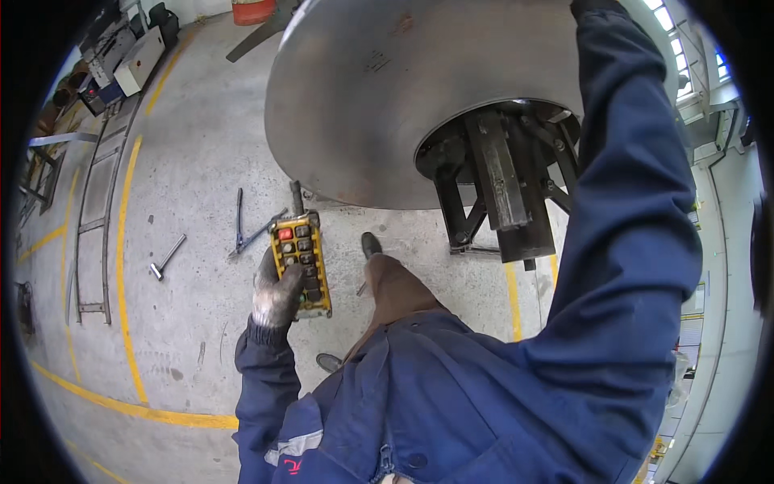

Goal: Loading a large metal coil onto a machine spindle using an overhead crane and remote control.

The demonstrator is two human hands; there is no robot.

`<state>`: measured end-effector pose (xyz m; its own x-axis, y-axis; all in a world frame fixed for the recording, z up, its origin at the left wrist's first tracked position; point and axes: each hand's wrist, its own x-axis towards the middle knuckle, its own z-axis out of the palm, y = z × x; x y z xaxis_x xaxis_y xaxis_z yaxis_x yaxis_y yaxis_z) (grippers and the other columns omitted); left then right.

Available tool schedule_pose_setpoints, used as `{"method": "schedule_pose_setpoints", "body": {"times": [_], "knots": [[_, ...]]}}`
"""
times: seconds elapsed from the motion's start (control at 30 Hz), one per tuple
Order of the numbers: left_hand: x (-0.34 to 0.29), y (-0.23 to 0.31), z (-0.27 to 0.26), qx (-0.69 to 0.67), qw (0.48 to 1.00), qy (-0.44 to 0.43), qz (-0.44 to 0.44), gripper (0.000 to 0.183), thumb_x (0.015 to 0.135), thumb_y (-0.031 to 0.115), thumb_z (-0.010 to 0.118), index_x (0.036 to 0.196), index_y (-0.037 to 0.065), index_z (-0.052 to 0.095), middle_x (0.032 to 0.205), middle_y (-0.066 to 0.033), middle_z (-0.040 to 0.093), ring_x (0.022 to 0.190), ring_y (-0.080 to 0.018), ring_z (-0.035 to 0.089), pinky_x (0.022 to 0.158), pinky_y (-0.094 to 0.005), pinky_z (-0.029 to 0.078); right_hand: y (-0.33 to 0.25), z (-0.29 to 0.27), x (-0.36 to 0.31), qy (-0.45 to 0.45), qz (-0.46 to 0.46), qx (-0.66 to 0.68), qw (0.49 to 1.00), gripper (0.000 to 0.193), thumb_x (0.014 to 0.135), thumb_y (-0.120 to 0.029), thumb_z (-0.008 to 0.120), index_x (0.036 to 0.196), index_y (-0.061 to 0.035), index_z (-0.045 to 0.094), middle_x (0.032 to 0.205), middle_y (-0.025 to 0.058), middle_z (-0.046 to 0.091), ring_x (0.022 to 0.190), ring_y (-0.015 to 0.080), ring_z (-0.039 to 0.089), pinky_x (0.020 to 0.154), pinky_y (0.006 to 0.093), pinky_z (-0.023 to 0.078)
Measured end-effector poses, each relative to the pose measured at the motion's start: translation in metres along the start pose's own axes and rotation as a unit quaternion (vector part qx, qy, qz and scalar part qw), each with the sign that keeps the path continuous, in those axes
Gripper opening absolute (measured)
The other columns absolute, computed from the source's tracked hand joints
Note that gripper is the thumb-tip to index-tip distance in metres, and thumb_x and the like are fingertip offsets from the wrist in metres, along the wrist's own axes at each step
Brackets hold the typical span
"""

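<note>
My left hand (275,296), in a worn grey-white glove, is wrapped round a yellow handheld remote control (321,278) with black buttons and one red button. Its thumb rests over the lower buttons. A short black antenna-like stub stands at the remote's top. My right arm reaches far up along the right side of a large round grey steel coil (347,105). Only a dark bit of my right hand (597,6) shows at the upper edge, its fingers out of sight. Within the coil's opening sits a dark steel mandrel (500,177) with braced arms.
Bolt cutters (239,222) and a hammer (168,256) lie on the concrete floor to the left. Further left run a ladder-like metal track (101,226) and yellow floor lines (121,266). A red drum (254,11) stands at the far side; machinery (113,52) is at upper left.
</note>
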<state>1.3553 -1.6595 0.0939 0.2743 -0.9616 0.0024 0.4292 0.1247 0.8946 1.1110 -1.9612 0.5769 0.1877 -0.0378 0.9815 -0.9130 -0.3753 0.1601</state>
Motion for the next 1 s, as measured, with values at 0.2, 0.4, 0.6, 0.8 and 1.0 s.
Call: {"method": "schedule_pose_setpoints", "body": {"times": [0.2,0.4,0.6,0.8,1.0], "knots": [[-0.057,0.008,-0.011,-0.017,0.999,-0.015,0.039,0.05,0.089,0.004,0.062,0.136,-0.004,0.051,0.114,-0.0112,0.068,0.097,-0.0184,0.066,0.089,-0.0342,0.056,0.01,0.004,0.013,0.047,0.002,0.003,0.999,0.059,0.103,-0.054,0.043,0.087,-0.0079,0.076,0.082,0.0238,0.069,0.084,0.0461,0.067,0.079,0.0544,0.05],[-0.084,-0.011,-0.027,-0.048,0.998,0.026,-0.028,0.043,0.092,0.0,0.062,0.134,-0.003,0.052,0.114,-0.0128,0.069,0.094,-0.0173,0.068,0.085,-0.0333,0.058,0.061,0.016,0.028,-0.025,0.036,-0.057,0.997,0.08,0.095,-0.079,0.018,0.113,-0.0277,0.077,0.106,0.0174,0.074,0.104,0.0404,0.068,0.091,0.0494,0.051],[-0.088,-0.001,-0.019,0.003,1.0,-0.008,0.008,0.049,0.094,0.014,0.065,0.138,-0.002,0.051,0.113,-0.0118,0.069,0.092,-0.0203,0.07,0.083,-0.036,0.06,-0.001,-0.01,0.009,0.062,-0.041,0.038,0.997,0.058,0.104,-0.051,0.045,0.081,-0.0082,0.075,0.079,0.0227,0.069,0.082,0.0434,0.068,0.078,0.0525,0.051],[-0.094,-0.007,-0.027,-0.008,1.0,0.01,-0.003,0.047,0.093,0.012,0.063,0.137,-0.002,0.051,0.113,-0.0115,0.069,0.093,-0.02,0.069,0.083,-0.0351,0.059,-0.009,-0.004,0.015,0.049,-0.043,0.046,0.997,0.059,0.105,-0.051,0.042,0.079,-0.0083,0.075,0.079,0.0208,0.07,0.082,0.0421,0.069,0.078,0.0513,0.052],[-0.068,-0.006,-0.03,0.013,0.998,0.028,-0.062,0.051,0.089,0.006,0.063,0.137,-0.003,0.052,0.115,-0.0117,0.068,0.098,-0.0175,0.066,0.088,-0.0343,0.056,-0.013,-0.013,0.022,0.068,-0.043,0.04,0.996,0.059,0.104,-0.056,0.041,0.098,-0.0096,0.077,0.088,0.0224,0.072,0.089,0.0446,0.068,0.082,0.0519,0.052]]}}
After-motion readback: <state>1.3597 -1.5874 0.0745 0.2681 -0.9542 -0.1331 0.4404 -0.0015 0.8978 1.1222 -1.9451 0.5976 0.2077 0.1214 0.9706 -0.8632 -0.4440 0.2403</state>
